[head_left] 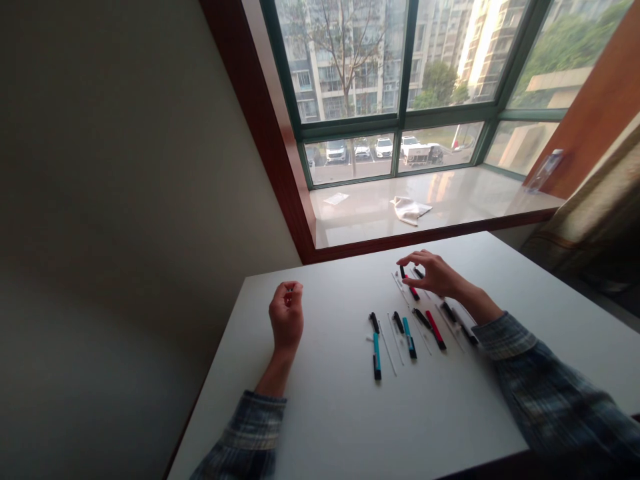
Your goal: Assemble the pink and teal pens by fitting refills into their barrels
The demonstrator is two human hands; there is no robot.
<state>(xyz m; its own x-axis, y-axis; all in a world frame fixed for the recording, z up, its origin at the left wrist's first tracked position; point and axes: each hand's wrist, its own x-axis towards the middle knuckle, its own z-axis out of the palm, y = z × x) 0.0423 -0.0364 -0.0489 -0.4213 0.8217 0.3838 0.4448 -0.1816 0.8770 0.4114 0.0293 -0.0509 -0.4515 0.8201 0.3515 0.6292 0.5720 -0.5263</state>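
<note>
Lying on the white table (pixel 325 407) beneath the right hand (pixel 436 275) was a red barrel (pixel 411 287), a pen part by its look, with a short black piece (pixel 403 272) by its far end. The thumb and forefinger of that hand stood apart in a wide curve around the black piece, though I could not tell whether they touched it. Nearer the person, a row of similar parts was spread out: two blue barrels (pixel 377 347), another red barrel (pixel 435 328), black caps (pixel 399 322) and thin pale rods (pixel 387 348). Darker parts (pixel 449 312) lay close to the right plaid sleeve (pixel 555 393). Well apart from them, over the table's left side, the left hand (pixel 286 317) was held with its fingers curled together; whether they enclosed anything, I could not tell. Beyond the table, a crumpled white cloth (pixel 410 210) and a flat white sheet (pixel 336 199) lay on the windowsill (pixel 360 223), with a clear bottle (pixel 545 171) standing at its right end. Parked cars (pixel 384 147) showed through the green-framed window (pixel 403 121).
</note>
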